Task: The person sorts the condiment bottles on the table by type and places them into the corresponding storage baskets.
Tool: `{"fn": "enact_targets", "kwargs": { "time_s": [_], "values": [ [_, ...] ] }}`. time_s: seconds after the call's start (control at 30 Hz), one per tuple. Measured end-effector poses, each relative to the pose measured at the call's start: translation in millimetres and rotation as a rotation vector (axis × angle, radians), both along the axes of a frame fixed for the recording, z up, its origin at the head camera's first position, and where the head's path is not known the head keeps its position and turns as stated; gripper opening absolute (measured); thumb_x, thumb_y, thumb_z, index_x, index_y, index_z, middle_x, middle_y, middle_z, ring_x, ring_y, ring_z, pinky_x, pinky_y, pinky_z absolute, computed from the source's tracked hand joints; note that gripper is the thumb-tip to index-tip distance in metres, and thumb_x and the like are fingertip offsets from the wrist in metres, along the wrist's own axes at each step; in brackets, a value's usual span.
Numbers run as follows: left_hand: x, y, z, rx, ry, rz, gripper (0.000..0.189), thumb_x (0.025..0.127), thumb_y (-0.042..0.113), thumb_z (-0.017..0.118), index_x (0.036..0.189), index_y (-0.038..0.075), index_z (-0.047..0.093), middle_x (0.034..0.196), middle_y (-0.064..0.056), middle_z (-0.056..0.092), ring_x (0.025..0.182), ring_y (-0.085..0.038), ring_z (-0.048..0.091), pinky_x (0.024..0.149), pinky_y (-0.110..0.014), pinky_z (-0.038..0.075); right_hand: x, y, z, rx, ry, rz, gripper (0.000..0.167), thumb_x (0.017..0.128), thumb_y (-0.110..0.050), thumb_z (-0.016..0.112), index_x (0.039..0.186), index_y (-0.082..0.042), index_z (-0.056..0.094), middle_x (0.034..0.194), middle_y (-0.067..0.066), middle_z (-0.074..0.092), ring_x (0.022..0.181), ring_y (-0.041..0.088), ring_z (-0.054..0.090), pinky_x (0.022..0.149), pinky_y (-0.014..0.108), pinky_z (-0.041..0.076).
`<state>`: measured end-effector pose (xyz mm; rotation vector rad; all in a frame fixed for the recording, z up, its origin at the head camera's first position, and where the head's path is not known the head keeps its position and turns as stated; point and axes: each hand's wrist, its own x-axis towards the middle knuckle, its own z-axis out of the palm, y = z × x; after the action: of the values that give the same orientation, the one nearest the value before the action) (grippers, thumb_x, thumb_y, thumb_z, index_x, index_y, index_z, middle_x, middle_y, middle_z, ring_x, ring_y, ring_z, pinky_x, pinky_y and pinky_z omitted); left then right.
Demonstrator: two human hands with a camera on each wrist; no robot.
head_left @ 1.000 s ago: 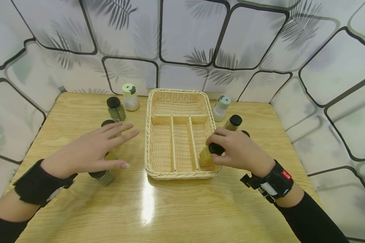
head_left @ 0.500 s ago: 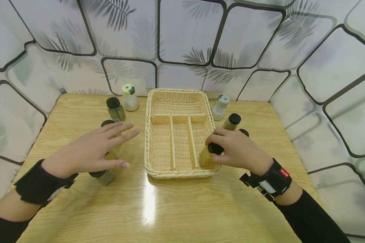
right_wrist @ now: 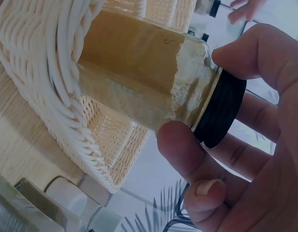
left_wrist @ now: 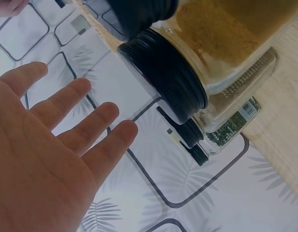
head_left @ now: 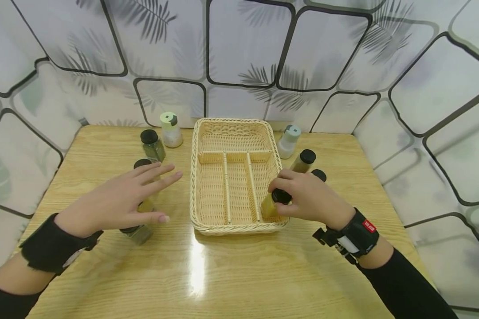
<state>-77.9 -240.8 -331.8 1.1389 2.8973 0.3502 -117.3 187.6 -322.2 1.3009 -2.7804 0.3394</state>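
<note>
The right hand (head_left: 307, 195) grasped a jar of yellow powder (head_left: 268, 206) around its black lid and neck, thumb on one side and fingertips on the other. The jar hung or stood below those fingertips, its lower part inside the near right compartment of the wicker basket (head_left: 239, 230); whether it touched the bottom could not be told. Just beyond the right hand stood two more black-lidded jars (head_left: 302, 163), and farther off a white shaker (head_left: 288, 142). The left hand (head_left: 115, 197), fingers spread and holding nothing, was beside the basket, above several jars (head_left: 139, 235) on the desk (head_left: 239, 279). Beyond it stood a green herb jar (head_left: 153, 148) and a green-capped shaker (head_left: 172, 131).
</note>
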Motion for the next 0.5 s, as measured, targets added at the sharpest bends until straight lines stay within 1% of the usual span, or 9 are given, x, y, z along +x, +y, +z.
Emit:
{"fn": "enact_targets", "kwargs": {
  "time_s": [0.27,0.5],
  "values": [
    [1.8,-1.6,1.4,-0.006,-0.016,0.020,0.091,0.089,0.060,0.066,0.160,0.036,0.015,0.165,-0.005,0.024,0.147,-0.040,0.027,0.107,-0.063,0.038,-1.8,-1.2,-2.6,0.016,-0.013,-0.015,0.025,0.076,-0.020,0.075,0.100,-0.019,0.071,0.096,-0.004,0.058,0.060,0.004,0.044,0.052,0.018,0.040],
    [2.4,-2.0,2.9,-0.004,-0.013,0.022,0.091,0.088,0.059,0.067,0.160,0.035,0.016,0.164,-0.007,0.025,0.147,-0.040,0.027,0.107,-0.064,0.038,-3.1,-2.4,-5.5,0.007,-0.030,-0.016,0.025,0.077,-0.021,0.074,0.101,-0.018,0.071,0.095,-0.003,0.059,0.061,0.004,0.045,0.054,0.018,0.041]
  ]
}}
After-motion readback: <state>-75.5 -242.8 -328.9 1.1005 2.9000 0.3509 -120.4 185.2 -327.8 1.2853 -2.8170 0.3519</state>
